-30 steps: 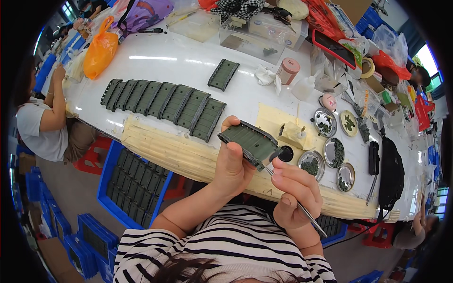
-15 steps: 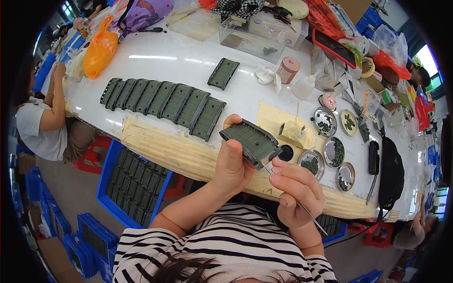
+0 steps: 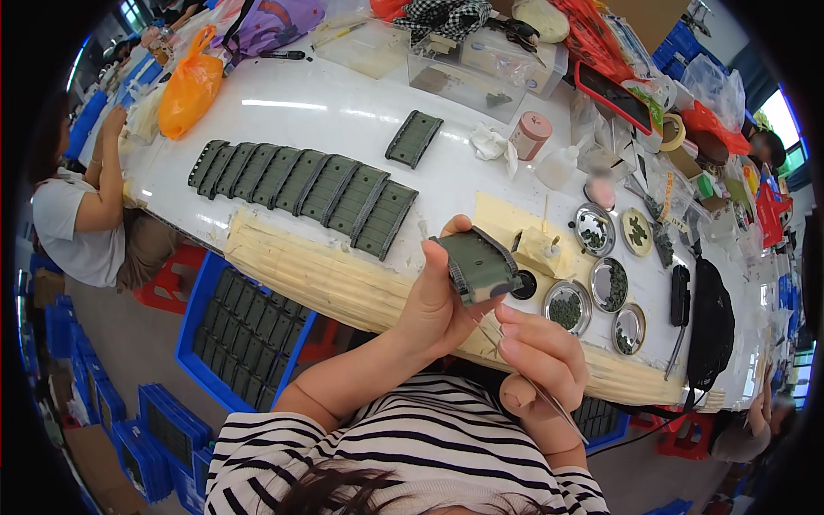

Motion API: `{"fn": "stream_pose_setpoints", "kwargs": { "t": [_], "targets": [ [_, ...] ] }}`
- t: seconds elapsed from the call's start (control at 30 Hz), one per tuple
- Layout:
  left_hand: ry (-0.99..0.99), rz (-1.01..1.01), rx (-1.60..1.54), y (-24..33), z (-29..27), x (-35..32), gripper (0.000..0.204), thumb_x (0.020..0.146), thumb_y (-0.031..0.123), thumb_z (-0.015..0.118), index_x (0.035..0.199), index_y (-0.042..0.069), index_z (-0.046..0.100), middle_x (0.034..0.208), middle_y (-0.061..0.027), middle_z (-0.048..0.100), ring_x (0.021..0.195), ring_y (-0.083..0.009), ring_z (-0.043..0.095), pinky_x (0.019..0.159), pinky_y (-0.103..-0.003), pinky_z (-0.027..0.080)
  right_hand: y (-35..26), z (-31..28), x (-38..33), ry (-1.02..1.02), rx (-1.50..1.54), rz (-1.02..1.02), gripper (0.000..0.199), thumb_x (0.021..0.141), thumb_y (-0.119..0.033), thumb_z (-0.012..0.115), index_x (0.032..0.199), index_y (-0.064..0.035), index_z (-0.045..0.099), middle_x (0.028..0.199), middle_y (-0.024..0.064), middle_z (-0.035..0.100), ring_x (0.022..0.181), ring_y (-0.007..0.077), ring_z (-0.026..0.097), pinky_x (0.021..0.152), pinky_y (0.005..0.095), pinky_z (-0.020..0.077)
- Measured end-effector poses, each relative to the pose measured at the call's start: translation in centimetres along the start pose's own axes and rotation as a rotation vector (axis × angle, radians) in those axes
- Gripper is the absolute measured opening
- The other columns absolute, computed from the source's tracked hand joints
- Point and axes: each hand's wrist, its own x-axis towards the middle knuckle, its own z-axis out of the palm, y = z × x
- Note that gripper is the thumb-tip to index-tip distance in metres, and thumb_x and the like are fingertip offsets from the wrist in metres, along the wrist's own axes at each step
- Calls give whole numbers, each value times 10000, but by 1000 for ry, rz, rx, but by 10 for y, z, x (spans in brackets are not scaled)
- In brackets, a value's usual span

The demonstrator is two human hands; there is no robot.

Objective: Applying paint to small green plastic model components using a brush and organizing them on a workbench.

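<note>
A curved dark-green ribbed plate [image 3: 481, 259] is gripped by its edge in my left hand [image 3: 436, 302], thumb on the near side, tilted above the table's front edge. My right hand [image 3: 545, 350] is closed around slim metal tweezers [image 3: 556, 405]. Their tips are close below the plate's lower edge, near my left fingers; whether they hold anything is too small to tell. Right of the plate are round metal dishes with small green bits [image 3: 565, 311], a black round pot [image 3: 522, 284] and a yellowish block [image 3: 534, 251] with a thin stick.
A row of similar green plates [image 3: 296, 182] lies to the left, with a single plate [image 3: 414, 137] behind it. A pink canister [image 3: 530, 136], clear boxes, bags and a red-edged phone [image 3: 613, 96] crowd the back. A blue crate [image 3: 190, 343] of plates stands below. Another person sits at left.
My left hand has turned the plate and raised it slightly to the right. The tweezers' tips have come away from the plate's corner to below its edge. The view has shifted slightly.
</note>
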Motion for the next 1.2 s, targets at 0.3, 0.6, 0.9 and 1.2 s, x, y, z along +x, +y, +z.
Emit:
{"fn": "stream_pose_setpoints", "kwargs": {
  "t": [0.3, 0.6, 0.9, 1.2],
  "targets": [
    [261, -289, -407, 13, 19, 1, 652, 809, 545, 624, 1092, -29, 499, 1001, -146, 576, 964, -227, 628, 808, -243, 586, 5, 1, -1, 24, -204, -56, 402, 888, -392, 600, 987, -3, 634, 937, 172, 633, 893, 338, 669, 757, 380, 564],
    [270, -289, -422, 12, 20, 1, 659, 825, 547, 606, 1087, -46, 493, 995, -171, 590, 965, -246, 629, 808, -257, 590, 12, -5, 6, 4, -259, -93, 385, 834, -365, 663, 957, 0, 661, 923, 180, 655, 883, 332, 674, 733, 367, 557],
    [239, -297, -300, 14, 29, -1, 573, 872, 504, 563, 1169, 18, 493, 1051, -86, 594, 948, -155, 631, 790, -209, 584, 10, -10, 18, -7, -318, -105, 331, 766, -289, 705, 952, -15, 687, 917, 147, 661, 887, 299, 673, 754, 361, 560],
    [111, -336, -297, 8, 23, -8, 587, 923, 539, 456, 1260, 59, 462, 1144, -72, 607, 1049, -148, 609, 888, -271, 539, 6, -13, 40, -133, -494, -219, 277, 698, -122, 648, 958, -45, 710, 908, 85, 651, 873, 246, 667, 777, 369, 569]
  ]
}}
